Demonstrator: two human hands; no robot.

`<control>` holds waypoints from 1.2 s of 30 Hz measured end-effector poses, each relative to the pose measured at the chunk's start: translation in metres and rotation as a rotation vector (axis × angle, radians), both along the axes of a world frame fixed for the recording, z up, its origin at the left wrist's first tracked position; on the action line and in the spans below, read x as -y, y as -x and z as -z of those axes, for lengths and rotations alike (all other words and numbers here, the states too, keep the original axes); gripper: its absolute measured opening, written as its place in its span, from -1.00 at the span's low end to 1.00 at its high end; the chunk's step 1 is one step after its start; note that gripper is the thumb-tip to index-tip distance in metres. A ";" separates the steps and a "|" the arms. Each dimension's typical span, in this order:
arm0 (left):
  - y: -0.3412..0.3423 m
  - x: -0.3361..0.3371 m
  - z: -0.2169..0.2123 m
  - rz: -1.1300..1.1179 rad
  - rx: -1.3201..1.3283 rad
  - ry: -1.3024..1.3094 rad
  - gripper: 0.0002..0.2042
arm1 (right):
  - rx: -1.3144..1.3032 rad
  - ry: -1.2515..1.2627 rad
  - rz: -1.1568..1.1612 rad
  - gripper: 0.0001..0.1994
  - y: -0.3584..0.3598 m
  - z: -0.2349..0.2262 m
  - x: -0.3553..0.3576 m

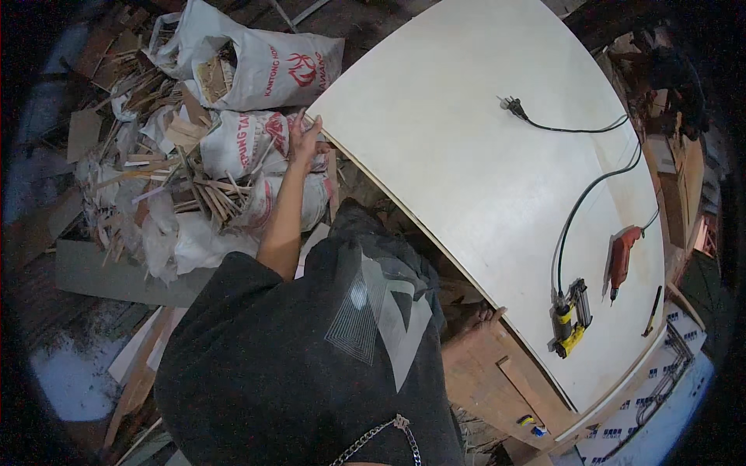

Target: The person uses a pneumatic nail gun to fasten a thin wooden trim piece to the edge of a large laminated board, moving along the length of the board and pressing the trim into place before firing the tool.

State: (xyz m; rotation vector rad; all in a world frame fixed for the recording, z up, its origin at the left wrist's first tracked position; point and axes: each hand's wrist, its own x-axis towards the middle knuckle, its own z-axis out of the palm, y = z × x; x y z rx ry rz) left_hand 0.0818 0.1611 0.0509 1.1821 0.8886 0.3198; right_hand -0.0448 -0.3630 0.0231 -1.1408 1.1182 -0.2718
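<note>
Panel [466,163] — smooth, off-white, faintly browned at right — spreads before the body. Right hand [489,313] touches its near edge; its grip I cannot tell. Nail gun [566,326] and red drill [622,258] lie on it, right. Left hand [305,140] grips its left corner — plug [513,106] lying farther.

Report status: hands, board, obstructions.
Left hand grips corner of white board. Right hand at near edge, mostly hidden. On top: nail gun, red drill, black plug.
</note>
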 end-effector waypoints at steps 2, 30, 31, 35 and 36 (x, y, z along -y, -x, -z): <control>0.018 -0.015 0.007 -0.053 -0.039 0.002 -0.40 | -0.022 -0.010 -0.052 -0.33 -0.002 0.002 0.003; 0.009 -0.040 0.030 0.007 0.038 -0.026 -0.60 | -0.053 -0.001 -0.028 -0.35 0.005 0.006 0.000; 0.008 -0.042 0.033 0.009 0.039 -0.026 -0.60 | -0.051 -0.003 -0.028 -0.35 0.005 0.007 0.000; 0.010 -0.049 0.033 -0.031 -0.015 0.091 -0.57 | -0.047 0.002 -0.029 -0.35 0.005 0.010 0.001; 0.009 -0.050 0.031 -0.020 -0.041 0.106 -0.55 | -0.051 0.004 -0.026 -0.35 0.007 0.009 0.001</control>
